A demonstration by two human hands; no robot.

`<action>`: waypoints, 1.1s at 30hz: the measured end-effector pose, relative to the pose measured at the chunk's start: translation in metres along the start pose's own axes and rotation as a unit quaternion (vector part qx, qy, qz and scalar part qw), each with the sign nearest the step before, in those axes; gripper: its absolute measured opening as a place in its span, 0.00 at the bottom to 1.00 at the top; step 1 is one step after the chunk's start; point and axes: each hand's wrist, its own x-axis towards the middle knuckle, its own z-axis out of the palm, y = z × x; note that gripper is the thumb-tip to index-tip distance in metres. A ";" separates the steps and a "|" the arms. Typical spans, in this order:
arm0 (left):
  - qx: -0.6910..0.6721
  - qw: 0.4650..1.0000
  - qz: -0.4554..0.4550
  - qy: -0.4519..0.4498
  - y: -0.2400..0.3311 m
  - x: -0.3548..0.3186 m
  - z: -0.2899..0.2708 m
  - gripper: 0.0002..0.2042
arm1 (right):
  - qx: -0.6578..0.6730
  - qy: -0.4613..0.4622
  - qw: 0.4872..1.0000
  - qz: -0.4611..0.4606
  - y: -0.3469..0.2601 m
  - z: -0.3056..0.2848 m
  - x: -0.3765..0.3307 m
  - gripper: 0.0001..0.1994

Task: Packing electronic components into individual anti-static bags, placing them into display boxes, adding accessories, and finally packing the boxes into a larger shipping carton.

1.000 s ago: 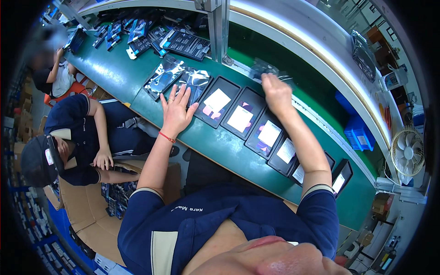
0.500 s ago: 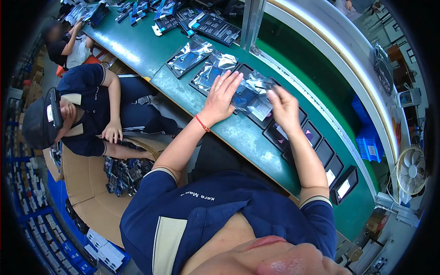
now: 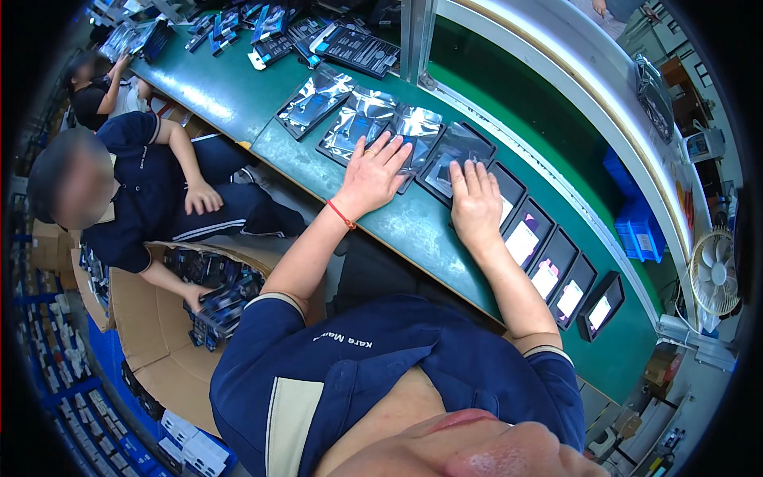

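My left hand (image 3: 375, 175) lies flat, fingers spread, on a shiny silver bag (image 3: 414, 131) on the green belt (image 3: 413, 226). My right hand (image 3: 474, 203) rests flat beside it, its fingertips on a bagged black tray (image 3: 455, 151). To the right runs a row of open black trays with white cards (image 3: 526, 236) along the belt. Two more silver bags (image 3: 358, 123) lie to the left of my left hand. Neither hand grips anything.
A seated person in dark blue (image 3: 139, 195) reaches into a cardboard box of small packs (image 3: 218, 298) at the left. More black trays (image 3: 358, 48) lie further up the belt. A metal post (image 3: 415, 40), a blue crate (image 3: 636, 230) and a fan (image 3: 715, 274) stand beyond.
The right hand came back from the far side of the belt and laid a bagged tray down. Both hands now press flat on the bags, side by side.
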 end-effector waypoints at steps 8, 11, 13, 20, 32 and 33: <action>0.010 0.999 0.012 -0.037 0.004 -0.003 -0.003 0.32 | 0.013 -0.011 0.999 0.046 0.009 0.006 0.009 0.20; 0.015 0.999 0.014 -0.044 0.001 -0.005 0.000 0.33 | 0.058 -0.127 0.989 0.047 -0.007 0.012 0.003 0.32; 0.005 1.000 0.016 -0.026 0.000 -0.008 0.002 0.33 | 0.050 -0.133 0.989 0.038 -0.013 0.006 0.003 0.33; -0.002 1.000 0.021 -0.011 0.004 -0.001 0.003 0.29 | 0.025 -0.123 0.992 0.028 -0.019 0.014 -0.005 0.36; -0.049 0.996 0.032 0.071 0.021 -0.015 -0.004 0.29 | 0.231 -0.005 0.959 0.163 0.000 -0.029 -0.033 0.26; -0.064 0.995 0.045 0.061 0.031 -0.015 -0.006 0.29 | 0.243 0.006 0.952 0.184 0.009 -0.028 -0.034 0.21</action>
